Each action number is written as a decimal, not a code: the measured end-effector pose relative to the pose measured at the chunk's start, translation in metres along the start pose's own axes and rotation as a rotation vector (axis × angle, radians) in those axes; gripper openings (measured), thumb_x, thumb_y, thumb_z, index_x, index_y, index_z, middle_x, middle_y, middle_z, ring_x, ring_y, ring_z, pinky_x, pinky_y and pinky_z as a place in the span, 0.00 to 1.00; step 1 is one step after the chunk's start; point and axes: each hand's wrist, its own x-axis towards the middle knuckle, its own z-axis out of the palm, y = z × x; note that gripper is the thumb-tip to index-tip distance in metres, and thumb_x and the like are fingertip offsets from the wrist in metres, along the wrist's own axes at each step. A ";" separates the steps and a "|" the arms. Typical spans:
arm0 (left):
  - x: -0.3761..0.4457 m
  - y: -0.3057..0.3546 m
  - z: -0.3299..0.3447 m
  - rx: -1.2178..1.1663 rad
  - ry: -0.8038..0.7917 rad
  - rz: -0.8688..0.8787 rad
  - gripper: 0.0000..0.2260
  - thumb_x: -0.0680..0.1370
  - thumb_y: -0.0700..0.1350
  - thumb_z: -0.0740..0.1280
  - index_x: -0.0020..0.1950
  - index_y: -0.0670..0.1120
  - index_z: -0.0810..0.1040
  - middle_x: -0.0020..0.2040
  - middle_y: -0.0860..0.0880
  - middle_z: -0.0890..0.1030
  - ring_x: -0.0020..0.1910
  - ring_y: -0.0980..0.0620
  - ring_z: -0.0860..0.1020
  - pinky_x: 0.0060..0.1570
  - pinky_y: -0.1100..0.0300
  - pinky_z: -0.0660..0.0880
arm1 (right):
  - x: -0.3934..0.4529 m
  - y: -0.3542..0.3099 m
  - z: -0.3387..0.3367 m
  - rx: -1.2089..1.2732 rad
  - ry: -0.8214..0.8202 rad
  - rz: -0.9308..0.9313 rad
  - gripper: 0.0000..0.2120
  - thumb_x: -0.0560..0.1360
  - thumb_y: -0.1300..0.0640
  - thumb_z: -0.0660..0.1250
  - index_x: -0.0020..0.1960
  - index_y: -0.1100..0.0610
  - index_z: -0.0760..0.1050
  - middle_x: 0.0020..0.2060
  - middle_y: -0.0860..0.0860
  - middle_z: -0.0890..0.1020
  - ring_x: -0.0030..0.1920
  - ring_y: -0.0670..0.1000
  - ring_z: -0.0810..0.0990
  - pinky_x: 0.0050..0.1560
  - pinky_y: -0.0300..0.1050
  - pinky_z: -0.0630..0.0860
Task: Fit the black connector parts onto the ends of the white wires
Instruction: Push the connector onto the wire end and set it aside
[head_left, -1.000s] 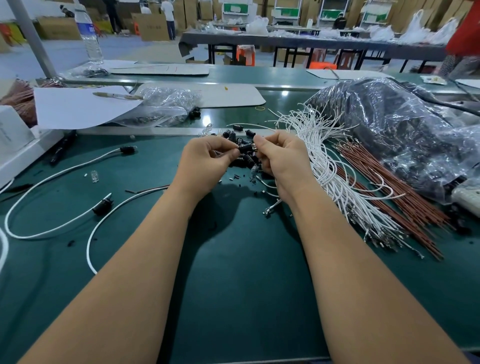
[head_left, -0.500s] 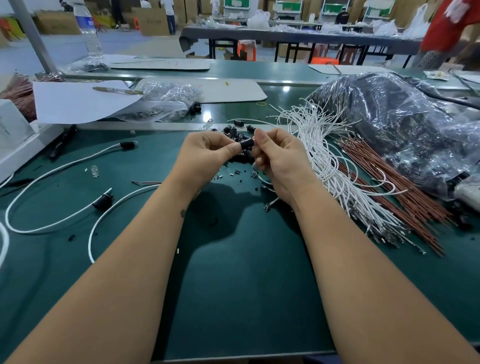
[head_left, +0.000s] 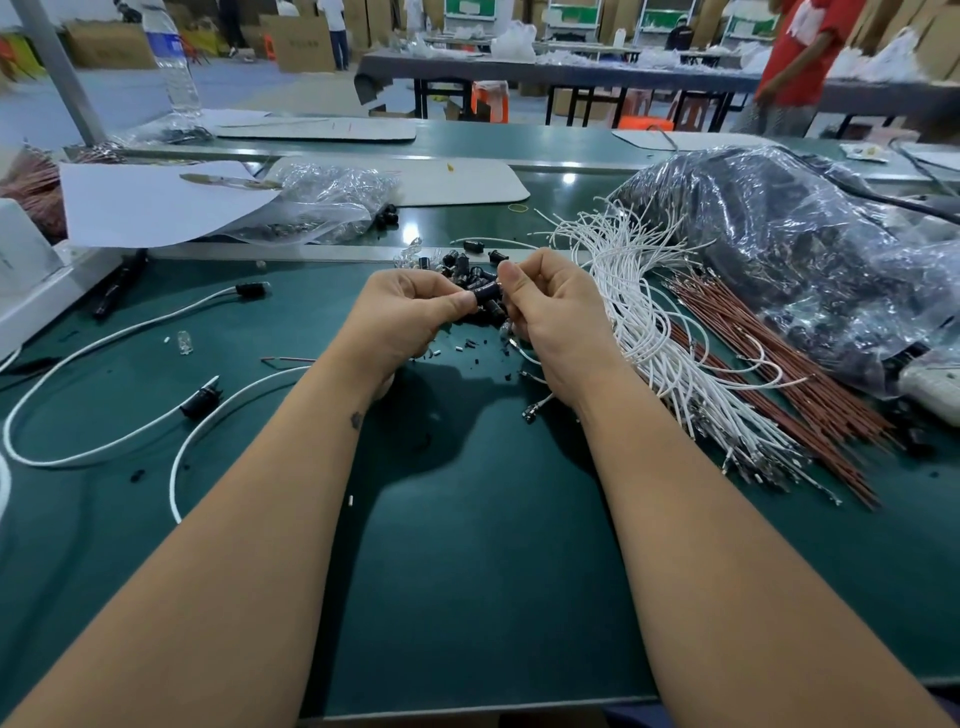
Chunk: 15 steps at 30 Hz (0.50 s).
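My left hand (head_left: 405, 317) and my right hand (head_left: 550, 306) meet over the green table and together pinch one black connector part (head_left: 487, 292) between their fingertips. A white wire (head_left: 537, 402) with a metal tip trails out from under my right palm. Just behind my fingers lies a small pile of loose black connector parts (head_left: 462, 262). A thick bundle of white wires (head_left: 665, 332) fans out to the right of my right hand. On the left lie finished white wires with black connectors, one (head_left: 252, 289) farther and one (head_left: 200, 402) nearer.
Reddish-brown wires (head_left: 769, 374) lie beside the white bundle, under a big plastic bag of dark parts (head_left: 779, 249). A smaller clear bag (head_left: 322, 208), white paper (head_left: 150, 202) and a water bottle (head_left: 174, 62) stand behind. A person in red (head_left: 800, 57) walks past at the back.
Both hands have lifted slightly and tightened on the black connector part. The person in red has moved left across the background.
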 end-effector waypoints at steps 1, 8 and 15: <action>0.000 0.000 -0.001 -0.004 -0.004 -0.010 0.08 0.75 0.40 0.71 0.35 0.45 0.80 0.21 0.55 0.67 0.21 0.58 0.60 0.21 0.68 0.58 | 0.001 -0.001 0.000 -0.026 0.006 -0.007 0.13 0.79 0.58 0.65 0.36 0.54 0.71 0.24 0.44 0.71 0.27 0.46 0.66 0.33 0.47 0.66; 0.003 -0.003 -0.005 -0.039 -0.024 -0.030 0.10 0.76 0.41 0.70 0.34 0.46 0.81 0.22 0.54 0.64 0.23 0.56 0.58 0.22 0.67 0.55 | 0.003 -0.006 -0.001 -0.026 0.057 -0.027 0.11 0.78 0.60 0.67 0.37 0.55 0.73 0.26 0.48 0.72 0.27 0.45 0.67 0.29 0.40 0.67; 0.004 -0.007 -0.005 -0.008 -0.004 0.057 0.08 0.75 0.41 0.72 0.36 0.48 0.82 0.24 0.56 0.71 0.23 0.57 0.61 0.22 0.68 0.59 | 0.002 -0.005 0.004 -0.039 0.066 0.007 0.12 0.78 0.60 0.66 0.37 0.55 0.72 0.25 0.46 0.72 0.28 0.46 0.67 0.34 0.47 0.68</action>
